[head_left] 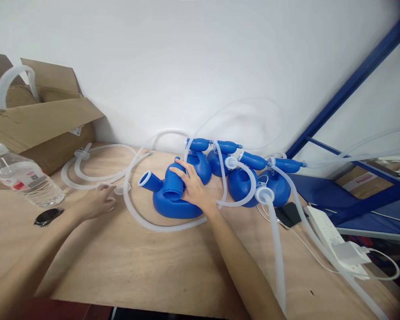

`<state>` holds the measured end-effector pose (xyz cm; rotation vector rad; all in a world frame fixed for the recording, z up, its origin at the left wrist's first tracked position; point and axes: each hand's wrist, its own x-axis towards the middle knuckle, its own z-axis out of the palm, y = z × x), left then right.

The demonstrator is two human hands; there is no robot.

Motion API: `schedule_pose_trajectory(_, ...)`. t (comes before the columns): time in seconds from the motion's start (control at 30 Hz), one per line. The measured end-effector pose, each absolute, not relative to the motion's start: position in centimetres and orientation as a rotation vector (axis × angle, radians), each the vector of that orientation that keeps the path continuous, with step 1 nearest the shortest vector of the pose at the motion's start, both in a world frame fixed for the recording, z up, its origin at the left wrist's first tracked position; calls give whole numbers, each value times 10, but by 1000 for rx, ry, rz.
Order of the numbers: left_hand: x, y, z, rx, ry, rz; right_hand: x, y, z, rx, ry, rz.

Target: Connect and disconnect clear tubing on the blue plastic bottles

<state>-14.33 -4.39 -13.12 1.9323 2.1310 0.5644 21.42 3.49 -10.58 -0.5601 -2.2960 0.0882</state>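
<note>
A blue plastic urinal bottle (178, 208) with an uncapped wide mouth and a second short spout stands on the wooden table. My right hand (195, 186) grips it, with its fingers over the upper neck and its thumb near the mouth. To the left, my left hand (98, 202) reaches to a translucent white cap (122, 189) joined to a clear hose (146, 226). Its fingers are half bent, with thumb and index finger apart beside the cap's edge. The hose curves in front of the bottle and partly behind my right wrist.
Several more blue bottles with hoses (242, 184) stand at the right. A power strip (323, 226) and a black phone (291, 215) lie beyond them. At left are a water bottle (30, 180), a black watch-like disc (48, 217), a coiled hose (86, 184) and an open carton (46, 120).
</note>
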Motion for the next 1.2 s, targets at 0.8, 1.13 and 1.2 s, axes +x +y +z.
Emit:
schedule_pose_trajectory(0.8,-19,10,-84,2042,1663,1352,211,34,-113,-489,-2184,145)
schedule_pose_trajectory(1.13,8,-5,-21,1934,1295,1610,245,34,-63,-636,-1697,725)
schedule_pose_trajectory(1.2,29,-10,-6,1920,978,1672,258,30,-50,-687,-1735,796)
